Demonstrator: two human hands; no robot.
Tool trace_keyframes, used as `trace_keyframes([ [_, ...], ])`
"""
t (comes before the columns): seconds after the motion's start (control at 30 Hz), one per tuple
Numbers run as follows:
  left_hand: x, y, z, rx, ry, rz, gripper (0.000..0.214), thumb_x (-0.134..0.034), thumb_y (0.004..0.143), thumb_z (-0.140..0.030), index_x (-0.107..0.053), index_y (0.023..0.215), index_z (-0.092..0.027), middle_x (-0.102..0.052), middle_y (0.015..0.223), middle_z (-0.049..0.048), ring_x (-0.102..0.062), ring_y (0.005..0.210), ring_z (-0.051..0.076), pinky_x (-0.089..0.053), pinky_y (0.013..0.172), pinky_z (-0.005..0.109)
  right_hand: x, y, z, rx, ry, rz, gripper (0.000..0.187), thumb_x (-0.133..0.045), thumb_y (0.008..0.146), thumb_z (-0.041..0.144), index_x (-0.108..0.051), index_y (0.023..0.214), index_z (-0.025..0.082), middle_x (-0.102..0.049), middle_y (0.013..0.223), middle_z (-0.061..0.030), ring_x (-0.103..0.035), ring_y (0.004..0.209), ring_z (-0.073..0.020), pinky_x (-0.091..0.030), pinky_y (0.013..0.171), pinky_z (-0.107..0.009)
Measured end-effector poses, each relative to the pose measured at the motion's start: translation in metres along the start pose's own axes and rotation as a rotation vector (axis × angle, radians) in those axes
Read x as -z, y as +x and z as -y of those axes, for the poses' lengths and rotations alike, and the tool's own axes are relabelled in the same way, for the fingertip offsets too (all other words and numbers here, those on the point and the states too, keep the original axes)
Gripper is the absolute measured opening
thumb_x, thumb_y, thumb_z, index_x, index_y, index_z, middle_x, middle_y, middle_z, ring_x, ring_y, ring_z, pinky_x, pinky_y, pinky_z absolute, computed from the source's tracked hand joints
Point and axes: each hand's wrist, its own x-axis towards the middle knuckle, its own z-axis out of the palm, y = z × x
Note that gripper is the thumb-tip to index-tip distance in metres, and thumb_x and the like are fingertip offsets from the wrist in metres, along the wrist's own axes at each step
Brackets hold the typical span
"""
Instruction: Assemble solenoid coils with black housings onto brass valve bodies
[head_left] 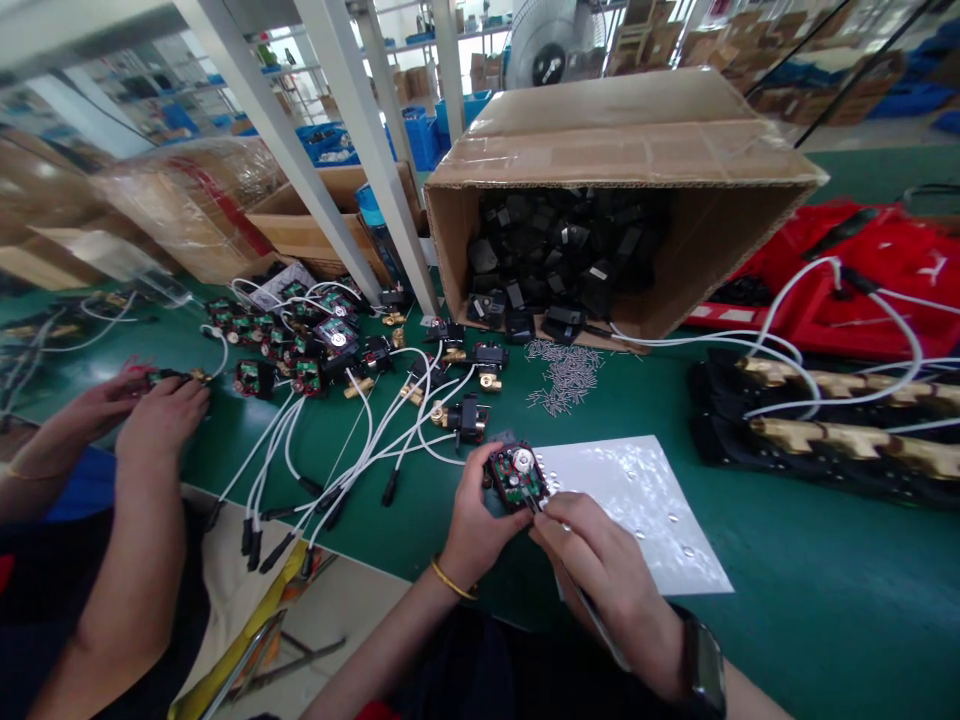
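My left hand (474, 520) is closed round a small black valve module (516, 476) with a green circuit board and a silver disc showing on top. My right hand (600, 575) pinches a thin tool (538, 508) whose tip touches the module's lower right edge. Both hands hover over the green mat just left of a white sheet (637, 505) dotted with small shiny parts. A gold bangle circles my left wrist and a dark watch my right.
A tipped cardboard box (622, 150) full of black housings lies behind. Loose pins (562, 375), wired valve assemblies (352, 380) and white cables cover the mat. Brass manifolds (847, 410) lie on the right. A co-worker's hands (142, 415) work on the left.
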Motion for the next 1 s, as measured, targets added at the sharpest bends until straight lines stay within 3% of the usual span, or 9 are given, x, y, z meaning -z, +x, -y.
trace_keyframes([
  [0.13, 0.003, 0.001, 0.000, 0.023, -0.018, -0.010, 0.071, -0.077, 0.059, -0.022, -0.045, 0.122, -0.019, -0.052, 0.123, 0.0102, -0.048, 0.116, 0.028, -0.037, 0.101, 0.042, 0.038, 0.020, -0.030, -0.080, -0.161, -0.257, 0.024, -0.046, 0.086, 0.010, -0.056, 0.106, 0.018, -0.056, 0.112, -0.0127, -0.053, 0.105, -0.0240, -0.047, 0.084, -0.039],
  [0.23, 0.005, 0.001, 0.005, 0.030, -0.043, -0.011, 0.069, -0.074, 0.060, -0.018, -0.045, 0.122, -0.019, -0.052, 0.123, 0.0099, -0.049, 0.115, 0.028, -0.038, 0.101, 0.041, 0.065, 0.055, -0.083, -0.365, -0.325, -0.446, 0.024, -0.037, 0.092, 0.024, -0.059, 0.091, 0.017, -0.062, 0.090, -0.0098, -0.061, 0.085, -0.0231, -0.048, 0.074, -0.037],
  [0.3, 0.005, 0.002, 0.009, 0.039, -0.061, -0.007, 0.069, -0.073, 0.060, -0.016, -0.045, 0.123, -0.019, -0.052, 0.124, 0.0101, -0.049, 0.115, 0.028, -0.038, 0.101, 0.041, 0.068, 0.084, -0.118, -0.542, -0.453, -0.348, 0.030, -0.035, 0.093, 0.033, -0.059, 0.091, 0.015, -0.061, 0.077, -0.0083, -0.061, 0.071, -0.0224, -0.048, 0.063, -0.034],
  [0.43, 0.005, 0.002, 0.017, 0.074, -0.075, -0.010, 0.072, -0.070, 0.059, -0.011, -0.042, 0.125, -0.019, -0.050, 0.128, 0.0106, -0.047, 0.118, 0.029, -0.038, 0.101, 0.041, 0.034, 0.139, -0.164, -0.659, -0.680, 0.010, 0.036, -0.050, 0.085, 0.045, -0.055, 0.104, 0.014, -0.054, 0.106, -0.0152, -0.061, 0.087, -0.0270, -0.046, 0.067, -0.034],
  [0.53, 0.005, 0.002, 0.020, 0.094, -0.072, -0.003, 0.073, -0.068, 0.059, -0.012, -0.041, 0.126, -0.020, -0.048, 0.130, 0.0110, -0.046, 0.120, 0.030, -0.040, 0.100, 0.043, 0.010, 0.162, -0.180, -0.702, -0.668, 0.078, 0.025, -0.057, 0.083, 0.033, -0.058, 0.099, 0.014, -0.053, 0.107, -0.0163, -0.062, 0.085, -0.0274, -0.045, 0.068, -0.034],
  [0.6, 0.005, 0.001, 0.022, 0.095, -0.075, -0.009, 0.073, -0.068, 0.059, -0.012, -0.040, 0.126, -0.021, -0.048, 0.131, 0.0112, -0.046, 0.120, 0.031, -0.041, 0.099, 0.044, 0.008, 0.169, -0.188, -0.699, -0.620, 0.073, 0.015, -0.057, 0.083, 0.024, -0.060, 0.092, 0.013, -0.056, 0.102, -0.0167, -0.062, 0.085, -0.0275, -0.044, 0.069, -0.034],
  [0.73, 0.003, 0.003, 0.029, 0.079, -0.094, -0.025, 0.076, -0.069, 0.057, -0.014, -0.040, 0.126, -0.022, -0.051, 0.128, 0.0114, -0.048, 0.117, 0.032, -0.043, 0.097, 0.044, 0.034, 0.161, -0.193, -0.705, -0.488, -0.023, 0.016, -0.052, 0.085, 0.025, -0.060, 0.092, 0.014, -0.059, 0.098, -0.0157, -0.060, 0.083, -0.0266, -0.044, 0.068, -0.035],
  [0.87, 0.004, 0.003, 0.028, 0.105, -0.107, -0.028, 0.073, -0.067, 0.058, -0.011, -0.040, 0.125, -0.022, -0.050, 0.129, 0.0112, -0.049, 0.117, 0.031, -0.041, 0.099, 0.045, 0.068, 0.117, -0.175, -0.784, -0.282, -0.089, 0.033, -0.049, 0.084, 0.045, -0.060, 0.087, 0.014, -0.057, 0.069, -0.0059, -0.052, 0.052, -0.0163, -0.040, 0.045, -0.028],
  [1.0, 0.007, 0.003, 0.019, 0.098, -0.066, 0.010, 0.068, -0.068, 0.064, -0.017, -0.039, 0.126, -0.021, -0.047, 0.131, 0.0112, -0.047, 0.119, 0.030, -0.040, 0.100, 0.044, 0.078, 0.050, -0.136, -1.035, 0.343, -0.034, 0.040, -0.059, 0.072, 0.058, -0.056, 0.074, 0.018, -0.036, 0.047, 0.0078, -0.024, 0.033, -0.0058, -0.021, 0.031, -0.019],
])
